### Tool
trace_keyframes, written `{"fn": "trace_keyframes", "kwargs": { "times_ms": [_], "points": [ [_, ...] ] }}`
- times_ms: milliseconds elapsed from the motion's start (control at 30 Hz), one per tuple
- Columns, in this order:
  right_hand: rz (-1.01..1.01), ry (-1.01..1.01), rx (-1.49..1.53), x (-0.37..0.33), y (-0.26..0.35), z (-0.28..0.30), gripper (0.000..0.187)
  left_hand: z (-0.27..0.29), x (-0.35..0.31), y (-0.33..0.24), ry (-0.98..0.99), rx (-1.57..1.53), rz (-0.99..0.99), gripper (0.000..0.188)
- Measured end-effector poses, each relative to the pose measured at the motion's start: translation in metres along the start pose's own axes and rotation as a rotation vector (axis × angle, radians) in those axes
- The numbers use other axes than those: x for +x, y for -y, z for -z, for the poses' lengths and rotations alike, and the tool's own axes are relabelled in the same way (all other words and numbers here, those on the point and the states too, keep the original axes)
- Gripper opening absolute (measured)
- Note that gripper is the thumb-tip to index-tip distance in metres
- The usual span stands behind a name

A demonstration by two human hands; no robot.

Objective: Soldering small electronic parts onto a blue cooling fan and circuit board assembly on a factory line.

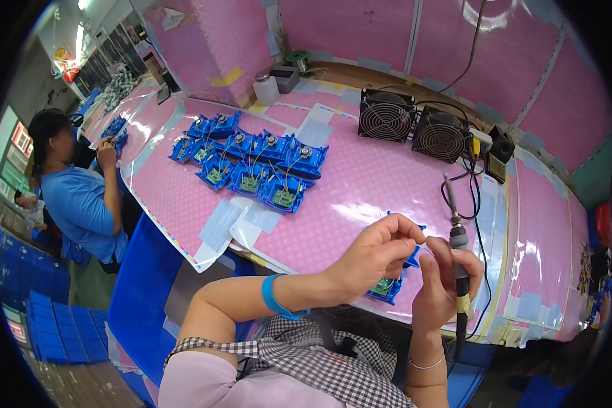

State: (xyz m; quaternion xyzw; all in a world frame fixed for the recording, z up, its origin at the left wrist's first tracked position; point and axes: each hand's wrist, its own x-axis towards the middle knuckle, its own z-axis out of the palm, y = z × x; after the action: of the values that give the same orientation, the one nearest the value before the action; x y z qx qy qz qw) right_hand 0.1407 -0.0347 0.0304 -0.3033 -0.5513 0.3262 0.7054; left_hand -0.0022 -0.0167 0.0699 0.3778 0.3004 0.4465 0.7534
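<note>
Soldering iron (pixel 462 272) tucked in my right grip (pixel 436 292), over the table's (pixel 367 177) near right
Probably light, stiff; I'd stick to the dark handle (pixel 462 288), tip's (pixel 447 179) likely hot. Left grip (pixel 377 255) pinched together, can't tell on what.

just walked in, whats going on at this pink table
The person's right hand holds a soldering iron, pointing up. The left hand is close beside the right, fingers pinched, partly hiding a blue housing with a green circuit board. More open blue housings sit grouped to the left.
</note>
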Motion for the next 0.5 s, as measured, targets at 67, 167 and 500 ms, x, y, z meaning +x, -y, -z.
{"fn": "trace_keyframes", "kwargs": {
  "times_ms": [67, 167, 500],
  "points": [
    [0.009, 0.027, -0.014, 0.005, -0.004, -0.002, 0.042, -0.003, 0.006, 0.000, -0.021, -0.259, 0.086, 0.013],
    [-0.078, -0.090, -0.001, 0.011, -0.006, -0.010, 0.034, 0.004, 0.014, 0.002, 0.031, -0.363, 0.086, 0.015],
    [0.171, -0.320, -0.386, 0.031, -0.045, 0.060, 0.021, 0.246, 0.211, -0.161, -0.388, 2.174, -0.824, 0.020]
  ]
}}
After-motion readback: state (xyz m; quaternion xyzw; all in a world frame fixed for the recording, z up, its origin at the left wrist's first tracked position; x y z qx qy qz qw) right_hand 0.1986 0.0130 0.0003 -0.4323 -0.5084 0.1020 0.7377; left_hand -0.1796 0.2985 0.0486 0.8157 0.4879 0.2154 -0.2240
